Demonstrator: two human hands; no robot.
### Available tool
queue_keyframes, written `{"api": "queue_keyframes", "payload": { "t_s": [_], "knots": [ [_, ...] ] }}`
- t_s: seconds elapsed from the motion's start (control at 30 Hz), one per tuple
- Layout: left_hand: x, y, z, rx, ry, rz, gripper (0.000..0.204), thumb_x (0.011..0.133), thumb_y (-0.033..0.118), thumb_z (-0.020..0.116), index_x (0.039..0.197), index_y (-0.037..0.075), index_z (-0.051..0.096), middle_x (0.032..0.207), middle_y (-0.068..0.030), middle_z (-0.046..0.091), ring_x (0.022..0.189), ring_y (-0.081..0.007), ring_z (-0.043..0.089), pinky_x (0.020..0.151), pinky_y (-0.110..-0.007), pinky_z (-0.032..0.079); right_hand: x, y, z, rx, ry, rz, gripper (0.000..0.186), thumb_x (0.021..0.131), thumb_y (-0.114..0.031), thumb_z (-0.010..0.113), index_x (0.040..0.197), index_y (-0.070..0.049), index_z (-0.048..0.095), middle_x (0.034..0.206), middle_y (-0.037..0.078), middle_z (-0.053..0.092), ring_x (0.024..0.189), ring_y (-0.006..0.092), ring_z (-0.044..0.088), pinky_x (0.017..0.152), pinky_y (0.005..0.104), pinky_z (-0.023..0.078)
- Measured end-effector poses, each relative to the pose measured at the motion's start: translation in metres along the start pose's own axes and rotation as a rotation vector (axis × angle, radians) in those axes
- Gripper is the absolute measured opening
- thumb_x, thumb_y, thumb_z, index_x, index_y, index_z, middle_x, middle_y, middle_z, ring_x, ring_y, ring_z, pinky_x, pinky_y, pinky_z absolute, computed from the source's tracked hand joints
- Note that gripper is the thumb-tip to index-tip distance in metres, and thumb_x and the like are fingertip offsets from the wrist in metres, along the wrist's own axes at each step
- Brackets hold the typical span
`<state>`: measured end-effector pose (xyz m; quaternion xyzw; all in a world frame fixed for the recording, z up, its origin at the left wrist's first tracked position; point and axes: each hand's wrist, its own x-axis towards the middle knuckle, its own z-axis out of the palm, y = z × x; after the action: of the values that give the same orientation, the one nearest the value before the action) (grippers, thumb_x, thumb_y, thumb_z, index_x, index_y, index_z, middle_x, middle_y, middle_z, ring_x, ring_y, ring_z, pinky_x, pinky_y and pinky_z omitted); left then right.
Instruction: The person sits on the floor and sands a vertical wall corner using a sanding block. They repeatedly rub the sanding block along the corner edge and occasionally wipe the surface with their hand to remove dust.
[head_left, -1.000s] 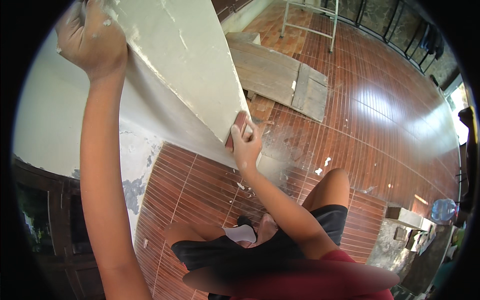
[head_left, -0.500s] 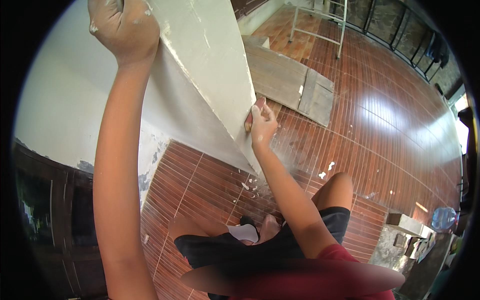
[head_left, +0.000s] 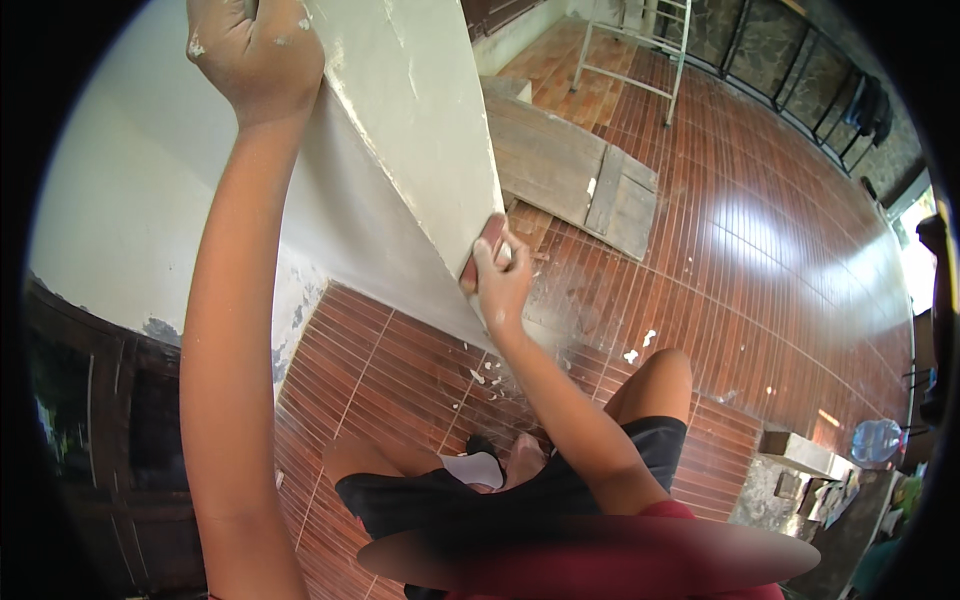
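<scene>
A reddish-brown sanding block [head_left: 484, 252] is in my right hand [head_left: 502, 280], pinched between thumb and fingers. It lies against the lower part of a pale plastered pillar [head_left: 420, 120], beside its edge. Whitish dust hangs in the air just below this hand. My left hand [head_left: 262, 65] is high up at the pillar's upper left, fingers curled in, with white flecks on the skin. The picture's top edge cuts off its fingertips, so whatever they hold, if anything, is hidden.
A weathered wooden board [head_left: 570, 165] lies on the red-brown tiled floor [head_left: 740, 310] behind the pillar. White chips [head_left: 640, 347] are scattered near my knees. A metal ladder [head_left: 630, 75] stands at the back. Dark doors [head_left: 120, 420] are at left, a clear water bottle [head_left: 878, 440] at right.
My right hand has slid the sanding block down and left along the pillar, closer to its left edge. My left hand stays at about the same spot. The whole view has shifted slightly.
</scene>
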<state>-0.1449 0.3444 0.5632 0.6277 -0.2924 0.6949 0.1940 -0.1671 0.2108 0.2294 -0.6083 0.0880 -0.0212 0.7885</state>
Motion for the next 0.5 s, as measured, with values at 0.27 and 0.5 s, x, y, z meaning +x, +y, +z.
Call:
{"api": "queue_keyframes", "payload": {
  "t_s": [0.27, 0.5],
  "knots": [
    [-0.001, 0.010, 0.003, 0.062, 0.018, 0.053, 0.017, 0.088, 0.001, 0.049, 0.087, 0.002, 0.066, 0.161, -0.0136, 0.040, 0.148, -0.0264, 0.036, 0.120, -0.038, 0.029, -0.002, 0.010, 0.001, 0.113, 0.041, 0.104, 0.049, 0.090, -0.019, 0.075, 0.129, 0.003, 0.056, 0.090, 0.015, 0.071, 0.075, 0.0164, 0.069, 0.066, 0.0285, 0.055],
    [-0.003, 0.008, 0.000, 0.019, -0.017, -0.086, 0.018, 0.088, 0.001, 0.049, 0.087, 0.002, 0.067, 0.161, -0.0120, 0.040, 0.148, -0.0256, 0.035, 0.120, -0.037, 0.029, 0.000, 0.006, 0.002, -0.040, 0.018, 0.038, 0.056, 0.089, -0.022, 0.077, 0.133, 0.003, 0.052, 0.085, 0.013, 0.071, 0.073, 0.0151, 0.068, 0.065, 0.0283, 0.053]
  ]
}}
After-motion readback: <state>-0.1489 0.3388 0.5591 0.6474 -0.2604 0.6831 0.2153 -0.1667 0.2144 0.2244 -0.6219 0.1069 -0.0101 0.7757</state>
